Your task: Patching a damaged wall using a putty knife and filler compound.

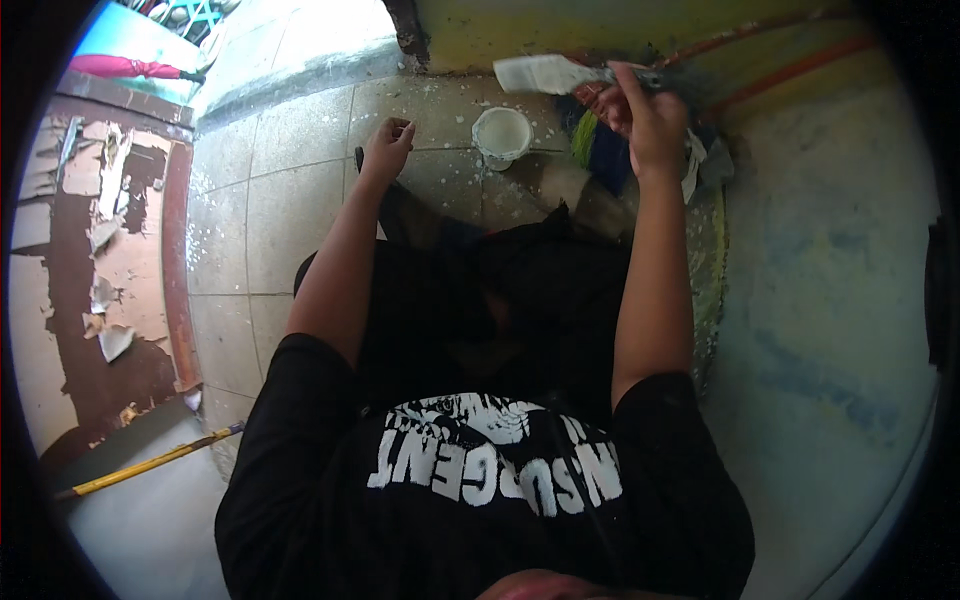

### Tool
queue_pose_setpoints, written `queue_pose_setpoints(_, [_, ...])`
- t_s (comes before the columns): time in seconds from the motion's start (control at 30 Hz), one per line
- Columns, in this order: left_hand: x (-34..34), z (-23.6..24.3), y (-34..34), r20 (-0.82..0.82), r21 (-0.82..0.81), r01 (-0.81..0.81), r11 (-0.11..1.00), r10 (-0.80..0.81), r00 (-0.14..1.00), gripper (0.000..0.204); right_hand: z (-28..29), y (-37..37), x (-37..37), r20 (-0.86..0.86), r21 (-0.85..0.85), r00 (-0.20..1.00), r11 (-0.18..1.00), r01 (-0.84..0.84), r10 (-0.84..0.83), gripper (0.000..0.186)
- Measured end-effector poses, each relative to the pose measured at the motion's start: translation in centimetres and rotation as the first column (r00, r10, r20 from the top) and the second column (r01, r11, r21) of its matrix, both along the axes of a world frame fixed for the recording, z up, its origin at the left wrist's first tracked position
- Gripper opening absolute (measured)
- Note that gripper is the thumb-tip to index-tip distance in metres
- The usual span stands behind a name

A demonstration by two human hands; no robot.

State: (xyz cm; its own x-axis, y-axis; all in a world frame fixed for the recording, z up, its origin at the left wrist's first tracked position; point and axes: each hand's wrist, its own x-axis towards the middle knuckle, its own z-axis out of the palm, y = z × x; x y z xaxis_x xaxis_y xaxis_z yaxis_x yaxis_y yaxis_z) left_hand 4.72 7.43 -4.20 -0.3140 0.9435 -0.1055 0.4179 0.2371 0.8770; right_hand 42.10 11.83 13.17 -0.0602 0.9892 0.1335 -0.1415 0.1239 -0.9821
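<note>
My right hand (645,125) is raised at the far right, with its fingers wrapped around the handle of a paintbrush (540,75). The brush's wide white bristles point left, close to the lower part of the painted wall (580,35). On the tiled floor, left of that hand and below the bristles, stands a small round white tub (502,135) with pale paint in it. My left hand (388,152) hovers above the floor near my left knee, its fingers loosely curled with nothing visible in them. It touches neither the tub nor the brush.
A greenish-white wall (830,300) runs close along my right side. Dark blue and yellow-green cloth (605,155) lies at the wall's foot. Paint drops speckle the floor tiles (300,130). To the left are a peeling brown board (110,250) and a yellow pole (150,462).
</note>
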Motion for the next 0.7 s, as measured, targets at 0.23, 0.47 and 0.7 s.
queue_pose_setpoints(0.23, [-0.6, -1.0, -0.3, -0.023, 0.068, 0.011, 0.998, -0.010, 1.000, 0.035, 1.2, -2.1, -2.2, 0.222, 0.112, 0.975, 0.993, -0.047, 0.021, 0.020])
queue_pose_setpoints(0.47, [0.9, 0.7, 0.2, 0.029, 0.061, -0.001, 0.998, -0.001, 1.000, 0.034, -3.1, -1.2, -4.9, 0.539, 0.252, 0.842, 0.954, -0.163, 0.002, 0.023])
queue_pose_setpoints(0.7, [0.9, 1.2, 0.4, 0.055, 0.110, -0.006, 0.994, 0.000, 0.998, 0.034, -8.5, -1.1, -8.0, 0.785, 0.075, 0.602, 0.941, -0.330, 0.148, 0.035])
